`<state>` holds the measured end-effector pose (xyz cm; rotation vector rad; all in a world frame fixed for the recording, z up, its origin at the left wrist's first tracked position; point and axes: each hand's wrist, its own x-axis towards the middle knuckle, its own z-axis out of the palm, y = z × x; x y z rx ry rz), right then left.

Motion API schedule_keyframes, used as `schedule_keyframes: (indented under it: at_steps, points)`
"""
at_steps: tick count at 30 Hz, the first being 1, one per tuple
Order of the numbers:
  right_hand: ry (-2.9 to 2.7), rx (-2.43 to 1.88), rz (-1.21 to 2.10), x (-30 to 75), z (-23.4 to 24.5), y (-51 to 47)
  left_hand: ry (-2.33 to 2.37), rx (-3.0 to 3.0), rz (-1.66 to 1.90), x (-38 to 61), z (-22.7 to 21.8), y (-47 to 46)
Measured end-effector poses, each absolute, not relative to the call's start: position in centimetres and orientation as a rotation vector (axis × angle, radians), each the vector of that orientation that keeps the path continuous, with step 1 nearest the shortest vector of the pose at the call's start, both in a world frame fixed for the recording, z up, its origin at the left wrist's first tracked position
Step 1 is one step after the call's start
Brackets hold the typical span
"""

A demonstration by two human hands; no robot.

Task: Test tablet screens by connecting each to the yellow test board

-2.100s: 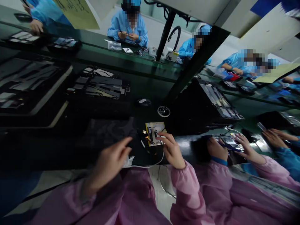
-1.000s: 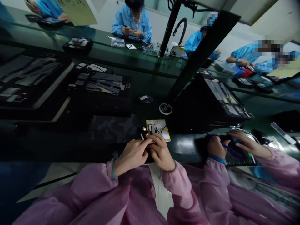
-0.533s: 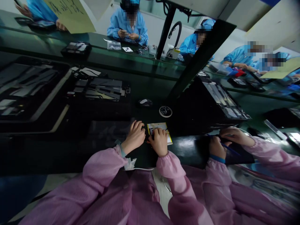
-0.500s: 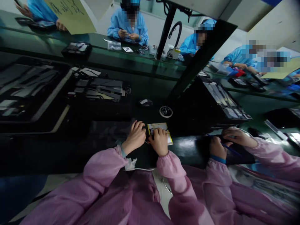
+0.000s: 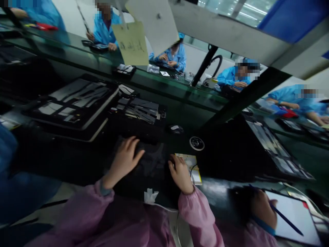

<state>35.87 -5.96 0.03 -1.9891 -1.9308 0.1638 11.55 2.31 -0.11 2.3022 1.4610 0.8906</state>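
Note:
My left hand (image 5: 124, 158) is open, its fingers spread over the left side of a dark, smooth flat panel (image 5: 153, 159). The panel lies in front of me on the bench, and its near edge blends into the dark surface. At the panel's right side is my right hand (image 5: 182, 173), with fingers loosely bent and a little apart. It partly covers a yellow-edged white booklet (image 5: 197, 175). A thin black cable (image 5: 191, 168) loops beside this hand. Whatever lies under the right palm is hidden. A crumpled white tissue (image 5: 150, 196) sits near the bench edge.
Behind the panel are a dark computer mouse (image 5: 176, 129) and a round white-rimmed disc (image 5: 196, 143). Trays of flat parts (image 5: 77, 99) stand at left; a black stack (image 5: 269, 147) stands at right. A neighbour's hand (image 5: 264, 207) holds a blue pen over a lit tablet (image 5: 293, 212).
My left hand has moved left, away from the right hand, and its fingers have spread. The right hand stays by the booklet. The view has turned left; the neighbour's lit tablet now shows.

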Motion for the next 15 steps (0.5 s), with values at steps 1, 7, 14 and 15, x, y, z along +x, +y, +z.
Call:
schedule_keyframes:
  at_steps: [1, 7, 14, 15]
  points:
    - [-1.939, -1.984, 0.165, 35.5, -0.3, -5.5, 1.659, 2.237, 0.885, 9.4, -0.9, 2.7]
    - [-1.867, -2.020, 0.208, 34.0, -1.6, -3.3, 1.744, 1.910, 0.787, 3.9, -3.1, 2.4]
    - [-1.557, -1.814, 0.285, 34.9, 2.7, -6.5, 1.572, 1.543, 1.194, 3.2, 4.1, -0.7]
    - [-1.553, -1.731, 0.282, 35.0, 3.5, -7.2, 1.508, 1.530, 1.224, 2.6, 5.1, -1.0]
